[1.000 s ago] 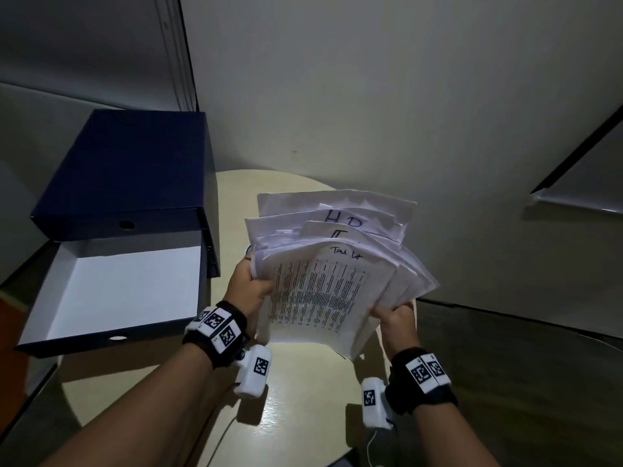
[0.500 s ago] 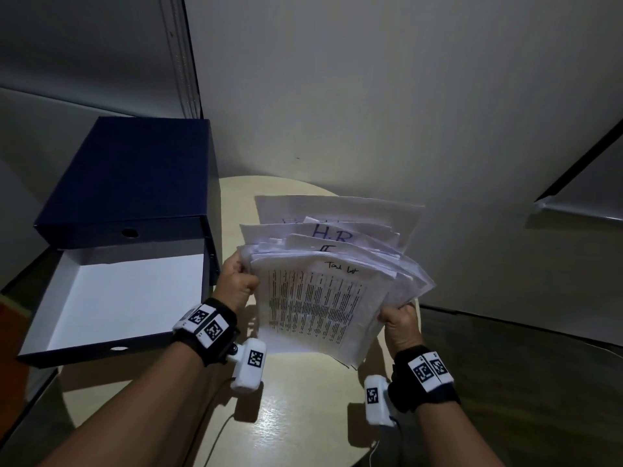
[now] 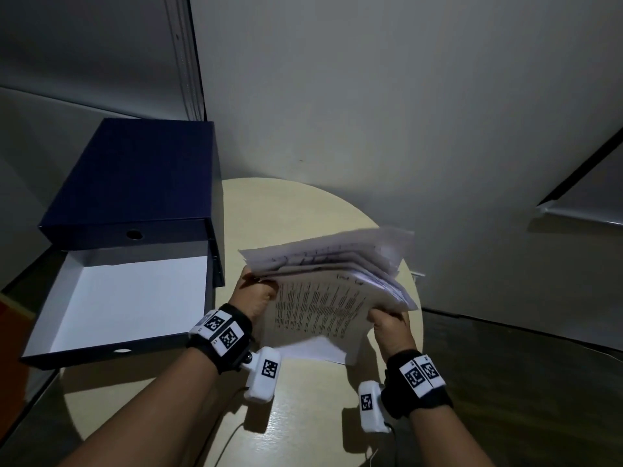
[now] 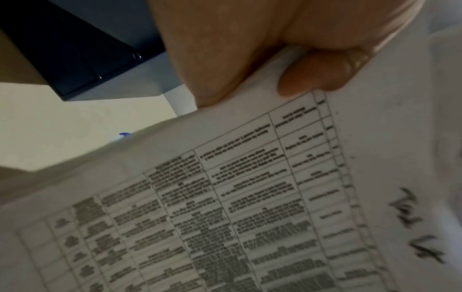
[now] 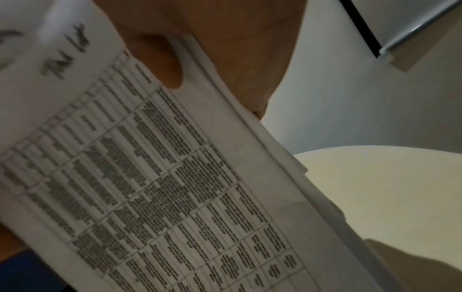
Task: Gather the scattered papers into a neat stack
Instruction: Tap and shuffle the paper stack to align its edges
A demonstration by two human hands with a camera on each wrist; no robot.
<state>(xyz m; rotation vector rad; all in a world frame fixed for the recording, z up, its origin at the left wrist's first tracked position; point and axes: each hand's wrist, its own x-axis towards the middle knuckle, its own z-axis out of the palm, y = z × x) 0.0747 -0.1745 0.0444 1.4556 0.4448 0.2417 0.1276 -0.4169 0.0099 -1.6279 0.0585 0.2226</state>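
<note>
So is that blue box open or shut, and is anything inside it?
Open and empty. The box shows its bare white inside, and its lid stands raised behind it.

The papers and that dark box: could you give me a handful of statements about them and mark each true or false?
1. Both hands hold the papers. True: the left hand grips their left edge and the right hand their right edge.
2. The top sheet is blank. False: it carries a printed table and a handwritten note.
3. The blue box is closed. False: it lies open, its white inside showing, with nothing visible in it.
4. The papers' edges are neatly squared. False: the sheets are fanned out unevenly.
5. The round table is light-coloured. True.
</note>
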